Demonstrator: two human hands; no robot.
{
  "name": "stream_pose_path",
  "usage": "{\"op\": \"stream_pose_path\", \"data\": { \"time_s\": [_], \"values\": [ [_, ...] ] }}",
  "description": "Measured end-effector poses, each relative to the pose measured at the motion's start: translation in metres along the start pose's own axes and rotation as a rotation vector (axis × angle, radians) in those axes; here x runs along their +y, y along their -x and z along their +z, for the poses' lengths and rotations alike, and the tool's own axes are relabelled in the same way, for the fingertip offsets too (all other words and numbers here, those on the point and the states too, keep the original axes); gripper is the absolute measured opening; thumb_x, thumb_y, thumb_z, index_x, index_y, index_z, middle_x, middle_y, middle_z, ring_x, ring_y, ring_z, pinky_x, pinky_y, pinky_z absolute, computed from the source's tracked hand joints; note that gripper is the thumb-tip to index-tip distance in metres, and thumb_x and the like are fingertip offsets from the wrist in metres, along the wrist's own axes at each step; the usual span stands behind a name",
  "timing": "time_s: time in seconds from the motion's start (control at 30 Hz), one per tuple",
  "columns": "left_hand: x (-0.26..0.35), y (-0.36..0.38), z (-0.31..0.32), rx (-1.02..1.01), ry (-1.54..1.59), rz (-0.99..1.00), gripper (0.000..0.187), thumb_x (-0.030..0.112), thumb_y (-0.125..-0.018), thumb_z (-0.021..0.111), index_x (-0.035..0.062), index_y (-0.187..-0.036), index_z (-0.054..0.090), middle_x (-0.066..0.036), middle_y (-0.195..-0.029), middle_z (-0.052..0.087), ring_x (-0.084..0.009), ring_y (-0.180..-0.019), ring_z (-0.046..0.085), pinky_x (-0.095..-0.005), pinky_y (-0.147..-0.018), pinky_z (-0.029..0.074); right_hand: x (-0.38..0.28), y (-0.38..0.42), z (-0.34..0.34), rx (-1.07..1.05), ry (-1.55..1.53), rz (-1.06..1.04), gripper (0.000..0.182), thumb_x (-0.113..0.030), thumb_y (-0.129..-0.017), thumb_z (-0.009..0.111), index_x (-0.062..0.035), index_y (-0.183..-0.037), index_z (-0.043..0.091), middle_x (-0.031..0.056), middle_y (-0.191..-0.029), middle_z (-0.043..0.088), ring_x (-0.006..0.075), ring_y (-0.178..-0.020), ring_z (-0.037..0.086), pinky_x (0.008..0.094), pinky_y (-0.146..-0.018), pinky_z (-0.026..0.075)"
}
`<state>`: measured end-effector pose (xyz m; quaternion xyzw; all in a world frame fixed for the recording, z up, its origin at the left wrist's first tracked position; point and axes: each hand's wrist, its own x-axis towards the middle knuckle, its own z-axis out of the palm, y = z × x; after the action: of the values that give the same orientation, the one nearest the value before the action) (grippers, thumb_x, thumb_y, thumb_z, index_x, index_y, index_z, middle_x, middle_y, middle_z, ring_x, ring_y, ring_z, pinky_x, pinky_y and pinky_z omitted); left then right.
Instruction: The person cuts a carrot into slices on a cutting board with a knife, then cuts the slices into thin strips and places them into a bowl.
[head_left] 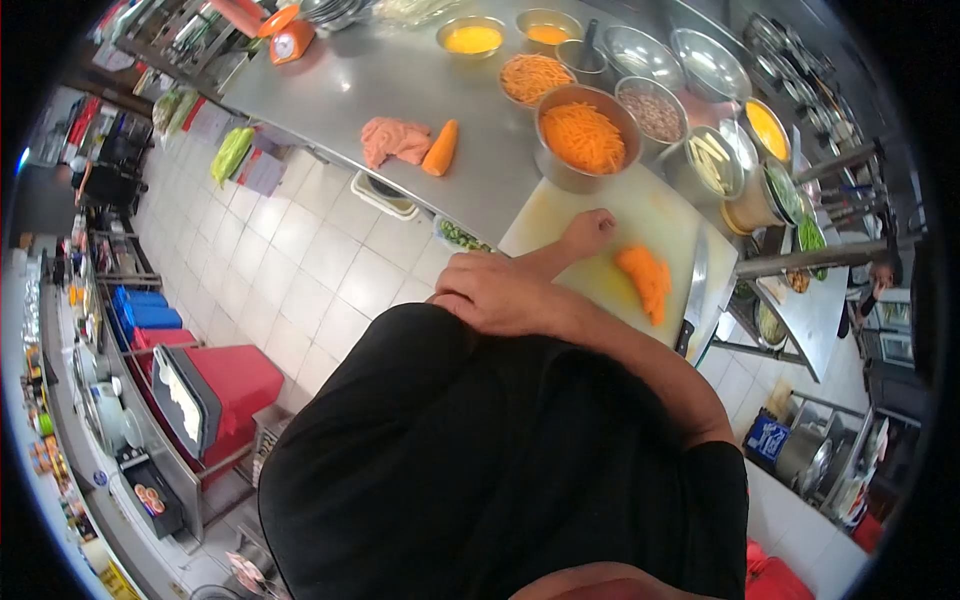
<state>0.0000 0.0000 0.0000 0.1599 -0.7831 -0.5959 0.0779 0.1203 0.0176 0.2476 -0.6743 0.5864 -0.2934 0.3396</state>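
My left hand (588,233) is curled closed above the white cutting board (540,222), and nothing shows in it. My right hand (488,292) reaches across my body and is wrapped round my left arm near the elbow. A small heap of cut carrot (645,283) lies on the board to the right of my left hand. Along the board's right side rests a knife (697,272), its dark handle towards me. Just beyond my left hand stands a deep metal pot (570,178) full of shredded carrot (582,138).
A peeled carrot (441,148) and a pink cloth (395,141) lie on the steel table (350,95). Several metal bowls stand at the back right, among them one of carrot strips (536,78) and one of pale sticks (708,160). An orange scale (289,38) is at the far left.
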Motion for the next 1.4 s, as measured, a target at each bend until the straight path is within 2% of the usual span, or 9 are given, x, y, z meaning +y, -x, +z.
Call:
{"op": "stream_pose_path", "data": {
  "time_s": [0.2, 0.37, 0.43, 0.5, 0.67, 0.8, 1.03, 1.23, 1.4],
  "values": [
    [-0.005, 0.001, -0.010, -0.047, 0.022, 0.006, 0.023, 0.023, -0.091, 0.068, 0.0047, -0.105, 0.072, -0.014, -0.095, 0.076, -0.0280, -0.088, 0.073, -0.0413, -0.080, 0.058, -0.071, -0.020, -0.015, 0.001, -0.425, -0.074, 0.019, -0.020, -0.103, 0.064, -0.0009, -0.103, 0.064, 0.0134, -0.089, 0.069, 0.0310, -0.080, 0.068, 0.0385, -0.073, 0.052],
    [0.000, -0.003, -0.013, -0.142, 0.160, -0.090, 0.019, 0.021, -0.096, 0.062, 0.0055, -0.103, 0.071, -0.011, -0.086, 0.074, -0.0213, -0.064, 0.073, -0.0390, -0.060, 0.059, -0.077, -0.036, -0.027, 0.047, -0.295, -0.007, 0.026, -0.025, -0.103, 0.065, -0.0006, -0.113, 0.063, 0.0152, -0.098, 0.071, 0.0315, -0.089, 0.070, 0.0392, -0.080, 0.054],
    [-0.020, -0.009, -0.005, -0.132, 0.081, 0.083, 0.018, 0.018, -0.096, 0.060, 0.0044, -0.104, 0.069, -0.010, -0.086, 0.072, -0.0184, -0.056, 0.069, -0.0365, -0.052, 0.056, -0.053, -0.049, -0.015, 0.135, -0.117, -0.051, 0.030, -0.027, -0.104, 0.065, -0.0005, -0.117, 0.064, 0.0167, -0.103, 0.071, 0.0330, -0.094, 0.070, 0.0403, -0.085, 0.055],
    [-0.003, -0.002, -0.016, -0.191, 0.227, -0.054, 0.016, 0.014, -0.097, 0.060, 0.0025, -0.105, 0.067, -0.010, -0.086, 0.071, -0.0183, -0.055, 0.067, -0.0369, -0.051, 0.056, -0.056, -0.048, -0.016, 0.038, -0.228, -0.025, 0.034, -0.029, -0.104, 0.064, -0.0009, -0.124, 0.064, 0.0192, -0.108, 0.070, 0.0356, -0.101, 0.069, 0.0417, -0.090, 0.054],
    [0.003, -0.004, -0.024, -0.229, 0.237, -0.065, 0.014, 0.012, -0.098, 0.060, 0.0009, -0.104, 0.065, -0.009, -0.086, 0.068, -0.0174, -0.054, 0.065, -0.0366, -0.048, 0.056, -0.096, -0.043, -0.054, -0.016, -0.423, 0.003, 0.044, -0.036, -0.108, 0.057, 0.0002, -0.132, 0.062, 0.0231, -0.123, 0.070, 0.0387, -0.114, 0.068, 0.0438, -0.098, 0.053],
    [0.007, -0.001, -0.029, -0.290, 0.295, -0.091, 0.014, 0.013, -0.099, 0.060, 0.0001, -0.104, 0.064, -0.008, -0.084, 0.066, -0.0162, -0.056, 0.065, -0.0356, -0.048, 0.056, -0.054, -0.072, -0.033, 0.068, -0.243, 0.011, 0.052, -0.042, -0.109, 0.055, -0.0003, -0.138, 0.059, 0.0251, -0.132, 0.066, 0.0399, -0.121, 0.065, 0.0428, -0.104, 0.051],
    [0.000, -0.006, -0.029, -0.356, 0.344, -0.132, 0.014, 0.012, -0.099, 0.060, 0.0001, -0.106, 0.064, -0.008, -0.082, 0.065, -0.0160, -0.056, 0.065, -0.0350, -0.049, 0.057, -0.094, -0.060, -0.063, -0.009, -0.336, 0.001, 0.056, -0.046, -0.108, 0.053, -0.0016, -0.142, 0.057, 0.0249, -0.134, 0.066, 0.0388, -0.124, 0.065, 0.0435, -0.105, 0.050],
    [0.000, -0.009, -0.029, -0.415, 0.358, -0.184, 0.015, 0.012, -0.100, 0.061, 0.0005, -0.109, 0.063, -0.009, -0.082, 0.065, -0.0163, -0.057, 0.064, -0.0347, -0.049, 0.057, -0.042, -0.087, -0.034, 0.122, -0.258, 0.042, 0.062, -0.051, -0.106, 0.055, -0.0019, -0.144, 0.055, 0.0235, -0.132, 0.068, 0.0369, -0.122, 0.067, 0.0442, -0.106, 0.051],
    [0.005, -0.009, -0.036, -0.440, 0.333, -0.199, 0.015, 0.011, -0.100, 0.061, -0.0002, -0.110, 0.063, -0.009, -0.085, 0.064, -0.0156, -0.059, 0.064, -0.0345, -0.049, 0.058, -0.079, -0.080, -0.060, 0.016, -0.370, -0.037, 0.055, -0.040, -0.107, 0.058, -0.0015, -0.147, 0.053, 0.0206, -0.135, 0.066, 0.0315, -0.116, 0.068, 0.0408, -0.102, 0.051]
  ]
}}
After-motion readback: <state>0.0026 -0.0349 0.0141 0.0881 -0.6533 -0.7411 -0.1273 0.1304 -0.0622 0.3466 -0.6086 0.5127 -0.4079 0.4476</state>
